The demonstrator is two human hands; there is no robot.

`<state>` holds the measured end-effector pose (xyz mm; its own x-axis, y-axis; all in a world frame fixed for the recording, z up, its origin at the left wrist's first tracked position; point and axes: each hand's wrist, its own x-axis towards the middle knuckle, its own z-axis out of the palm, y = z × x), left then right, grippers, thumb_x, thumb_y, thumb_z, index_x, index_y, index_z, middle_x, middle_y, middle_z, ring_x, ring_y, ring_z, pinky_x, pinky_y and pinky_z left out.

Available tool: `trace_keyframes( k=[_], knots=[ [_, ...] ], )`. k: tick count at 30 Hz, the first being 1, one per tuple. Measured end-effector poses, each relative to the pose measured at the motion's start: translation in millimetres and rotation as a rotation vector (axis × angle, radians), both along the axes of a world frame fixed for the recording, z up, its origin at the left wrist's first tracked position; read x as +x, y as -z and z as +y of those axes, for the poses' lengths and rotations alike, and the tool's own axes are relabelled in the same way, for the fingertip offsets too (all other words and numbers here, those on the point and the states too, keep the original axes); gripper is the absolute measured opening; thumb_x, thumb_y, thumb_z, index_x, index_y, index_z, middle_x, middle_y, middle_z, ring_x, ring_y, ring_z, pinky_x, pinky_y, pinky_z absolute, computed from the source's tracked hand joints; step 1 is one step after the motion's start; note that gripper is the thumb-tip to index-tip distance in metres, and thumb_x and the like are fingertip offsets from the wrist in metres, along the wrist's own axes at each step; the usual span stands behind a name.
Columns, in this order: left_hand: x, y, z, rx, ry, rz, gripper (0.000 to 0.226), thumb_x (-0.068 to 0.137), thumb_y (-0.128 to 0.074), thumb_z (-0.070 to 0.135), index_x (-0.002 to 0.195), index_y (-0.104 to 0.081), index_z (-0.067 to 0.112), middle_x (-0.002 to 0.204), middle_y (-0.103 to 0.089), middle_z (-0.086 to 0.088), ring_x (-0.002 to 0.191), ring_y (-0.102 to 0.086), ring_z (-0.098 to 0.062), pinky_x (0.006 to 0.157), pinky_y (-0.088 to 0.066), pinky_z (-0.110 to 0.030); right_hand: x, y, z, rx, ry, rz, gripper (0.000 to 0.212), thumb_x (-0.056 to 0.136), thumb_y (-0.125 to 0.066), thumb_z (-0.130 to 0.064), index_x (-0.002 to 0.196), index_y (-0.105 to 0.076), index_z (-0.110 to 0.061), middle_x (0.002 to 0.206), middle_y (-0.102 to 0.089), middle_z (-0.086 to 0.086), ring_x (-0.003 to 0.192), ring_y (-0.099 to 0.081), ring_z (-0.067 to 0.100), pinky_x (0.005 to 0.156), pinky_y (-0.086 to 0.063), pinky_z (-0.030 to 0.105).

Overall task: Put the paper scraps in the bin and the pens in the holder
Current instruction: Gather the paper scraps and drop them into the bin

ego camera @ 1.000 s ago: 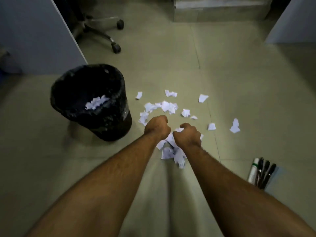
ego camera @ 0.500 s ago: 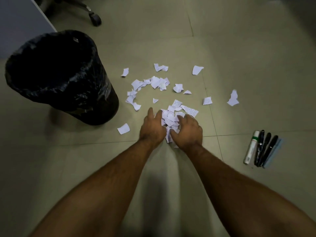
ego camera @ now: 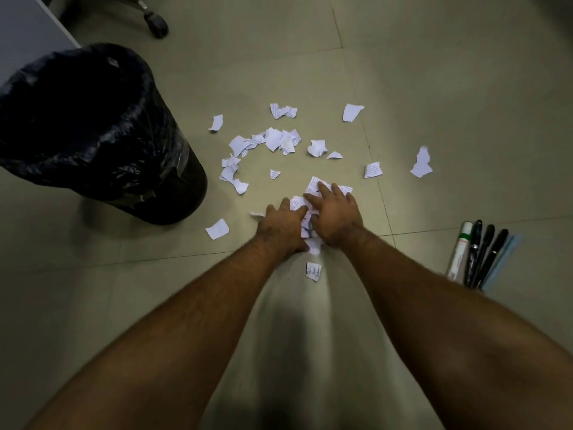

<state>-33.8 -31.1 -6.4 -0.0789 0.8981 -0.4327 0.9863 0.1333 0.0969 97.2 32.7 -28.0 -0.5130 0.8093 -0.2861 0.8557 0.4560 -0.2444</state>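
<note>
White paper scraps (ego camera: 280,141) lie scattered on the tiled floor. My left hand (ego camera: 280,226) and my right hand (ego camera: 335,217) press side by side on a small heap of scraps (ego camera: 313,189), fingers spread over it. One scrap with writing (ego camera: 313,271) lies just behind my wrists. The black bin (ego camera: 93,135), lined with a black bag, stands at the left. Several pens and a white marker (ego camera: 479,254) lie together on the floor at the right. No holder is in view.
An office chair's castor (ego camera: 156,21) is at the top left, beside a grey panel (ego camera: 28,29). Single scraps lie apart at the right (ego camera: 421,162) and by the bin's foot (ego camera: 217,229).
My closed fists have come down and spread flat over the heap of scraps. The view has dropped and moved closer to the floor; the bin now sits nearer at the left.
</note>
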Motion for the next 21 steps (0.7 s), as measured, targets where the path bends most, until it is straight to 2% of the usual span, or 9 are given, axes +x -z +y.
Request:
trace_keyframes(
  k=[1, 3, 5, 7, 9, 11, 15, 18, 21],
  knots=[
    [-2, 0, 1, 0.066, -0.024, -0.008, 0.06, 0.082, -0.066, 0.052, 0.132, -0.05, 0.024, 0.134, -0.05, -0.013, 0.119, -0.052, -0.035, 0.097, -0.044, -0.039, 5, -1, -5, 0.014, 0.021, 0.01, 0.053, 0.095, -0.045, -0.035, 0.148, -0.038, -0.035, 0.162, -0.023, 0.003, 0.149, -0.018, 0.03, 0.119, -0.016, 0.049],
    [-6, -2, 3, 0.123, -0.072, -0.018, 0.035, 0.088, -0.063, 0.041, 0.114, -0.062, 0.018, 0.115, -0.057, -0.012, 0.102, -0.061, -0.034, 0.085, -0.048, -0.036, 13, -2, -16, 0.033, 0.07, 0.045, 0.05, 0.095, -0.04, -0.039, 0.145, -0.043, -0.034, 0.16, -0.027, 0.002, 0.148, -0.021, 0.029, 0.119, -0.017, 0.048],
    [-7, -4, 2, 0.138, -0.07, 0.002, 0.026, 0.088, -0.061, 0.031, 0.108, -0.064, 0.015, 0.109, -0.058, -0.013, 0.099, -0.062, -0.035, 0.081, -0.049, -0.037, 15, -5, -28, 0.029, 0.115, 0.087, 0.059, 0.089, -0.029, -0.05, 0.142, -0.048, -0.032, 0.159, -0.033, 0.0, 0.147, -0.025, 0.028, 0.118, -0.019, 0.048],
    [-6, -5, 0, 0.149, -0.074, 0.025, 0.022, 0.088, -0.059, 0.023, 0.107, -0.064, 0.015, 0.108, -0.059, -0.013, 0.1, -0.062, -0.035, 0.08, -0.05, -0.037, 17, -7, -39, 0.038, 0.122, 0.102, 0.076, 0.08, -0.018, -0.062, 0.144, -0.045, -0.031, 0.157, -0.035, 0.0, 0.146, -0.027, 0.027, 0.117, -0.021, 0.049],
    [-5, -5, -2, 0.173, -0.108, 0.011, 0.03, 0.084, -0.059, 0.021, 0.114, -0.061, 0.017, 0.111, -0.058, -0.011, 0.103, -0.06, -0.035, 0.08, -0.05, -0.039, 21, -6, -47, 0.048, 0.109, 0.104, 0.086, 0.076, -0.024, -0.073, 0.149, -0.035, -0.03, 0.158, -0.034, 0.001, 0.146, -0.028, 0.029, 0.117, -0.022, 0.051],
    [-5, -3, -7, 0.206, -0.124, -0.047, 0.05, 0.081, -0.064, 0.033, 0.129, -0.054, 0.022, 0.118, -0.055, -0.009, 0.108, -0.056, -0.033, 0.083, -0.051, -0.042, 24, -5, -51, 0.045, 0.087, 0.097, 0.096, 0.073, -0.041, -0.079, 0.153, -0.026, -0.03, 0.158, -0.032, 0.004, 0.146, -0.028, 0.031, 0.116, -0.023, 0.053],
    [-5, -5, -14, 0.108, -0.082, -0.037, 0.092, 0.073, -0.069, 0.054, 0.15, -0.026, 0.028, 0.143, -0.039, -0.009, 0.124, -0.046, -0.034, 0.093, -0.047, -0.045, 20, -5, -49, 0.067, 0.078, 0.06, 0.105, 0.071, -0.058, -0.073, 0.156, -0.013, -0.03, 0.161, -0.022, 0.01, 0.145, -0.026, 0.033, 0.111, -0.026, 0.054],
    [-6, -14, -4, -0.035, -0.145, -0.036, 0.099, 0.072, -0.068, 0.061, 0.152, -0.02, 0.03, 0.146, -0.034, -0.012, 0.128, -0.043, -0.036, 0.099, -0.042, -0.045, 9, -6, -36, 0.007, 0.053, 0.0, 0.103, 0.075, -0.054, -0.075, 0.156, -0.006, -0.035, 0.164, -0.008, 0.008, 0.149, -0.013, 0.033, 0.112, -0.021, 0.059],
    [-7, -17, -1, -0.152, -0.209, -0.057, 0.097, 0.069, -0.072, 0.05, 0.15, -0.021, 0.031, 0.143, -0.034, -0.012, 0.129, -0.04, -0.038, 0.097, -0.042, -0.044, -1, -7, -27, -0.029, 0.021, -0.055, 0.092, 0.079, -0.05, -0.075, 0.154, -0.013, -0.039, 0.164, -0.013, 0.007, 0.149, -0.014, 0.034, 0.111, -0.021, 0.062]
  ],
)
